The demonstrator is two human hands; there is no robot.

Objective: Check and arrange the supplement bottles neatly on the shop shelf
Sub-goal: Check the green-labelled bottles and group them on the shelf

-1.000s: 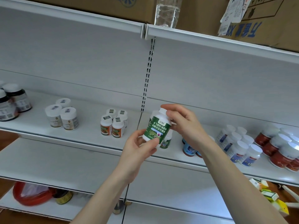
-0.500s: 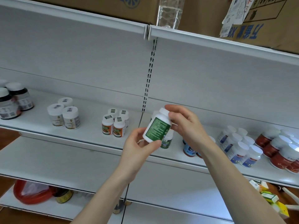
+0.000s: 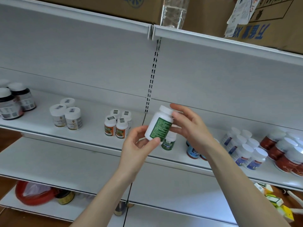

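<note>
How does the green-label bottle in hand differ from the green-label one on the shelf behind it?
The held bottle is tilted in the air, left hand at its base, right hand near its cap; the shelf bottle stands upright on the shelf. The held bottle shows a fine-print panel; the shelf bottle shows its front, partly hidden by the held one. Both are white with green labels.

White shelving (image 3: 91,129), grey back panel (image 3: 82,63), cardboard boxes (image 3: 206,15)
</note>
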